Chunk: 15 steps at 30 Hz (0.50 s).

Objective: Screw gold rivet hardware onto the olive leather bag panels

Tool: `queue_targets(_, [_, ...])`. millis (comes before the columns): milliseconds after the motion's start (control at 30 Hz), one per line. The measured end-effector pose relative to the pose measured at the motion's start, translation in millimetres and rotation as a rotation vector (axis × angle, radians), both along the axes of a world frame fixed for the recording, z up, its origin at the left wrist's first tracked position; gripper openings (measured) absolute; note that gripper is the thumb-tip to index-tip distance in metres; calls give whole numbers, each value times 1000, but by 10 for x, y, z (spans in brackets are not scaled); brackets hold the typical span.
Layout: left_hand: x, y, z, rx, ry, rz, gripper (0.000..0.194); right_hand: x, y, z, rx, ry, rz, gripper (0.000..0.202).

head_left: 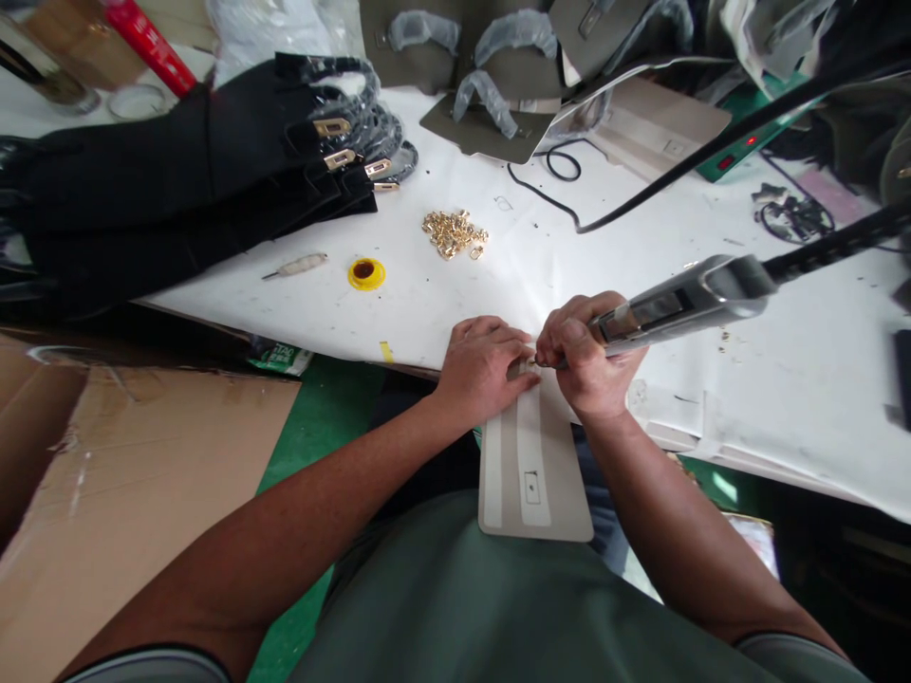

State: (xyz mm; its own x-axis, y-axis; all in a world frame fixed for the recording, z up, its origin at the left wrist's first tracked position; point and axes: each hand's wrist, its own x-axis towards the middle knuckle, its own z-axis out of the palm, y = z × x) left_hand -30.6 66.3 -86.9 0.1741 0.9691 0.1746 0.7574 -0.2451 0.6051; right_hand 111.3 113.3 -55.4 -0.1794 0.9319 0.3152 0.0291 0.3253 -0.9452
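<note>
My right hand point(590, 356) is wrapped round the lower end of a grey electric screwdriver point(669, 304). The tool slants down to the left, and its tip meets the far end of a beige flat panel point(562, 484). My left hand point(488, 365) grips that far end, with thumb and forefinger bent around the spot under the tip. A small gold-coloured piece seems to sit there, mostly hidden by my fingers. The panel spans the table edge and my lap; a pale strip with a small marked rectangle runs along it.
Small gold metal fittings point(455, 233) lie piled ahead on the white table point(419, 313). Left of them are a yellow round dish point(366, 273), a thin awl-like tool point(295, 267) and stacked black pieces point(185, 171). A black cord point(683, 161) crosses the right side. Cardboard point(157, 474) stands lower left.
</note>
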Motion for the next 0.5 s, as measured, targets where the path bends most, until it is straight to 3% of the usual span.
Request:
queue_targets(133, [-6,-3,-13,3,-9,1,21,-52,5,-38,57,164,-31,32])
queue_targets(267, [3,-8,-11,1,3,4,18,-43,7,-53,54,147,-64,34])
queue_targets(433, [23,-12,14,14,41,23,24,-35,-50,103,-69,38,34,43])
queue_targets(500, [27,-17,10,30,44,29,24,-24,-55,207,-100,46,3,46])
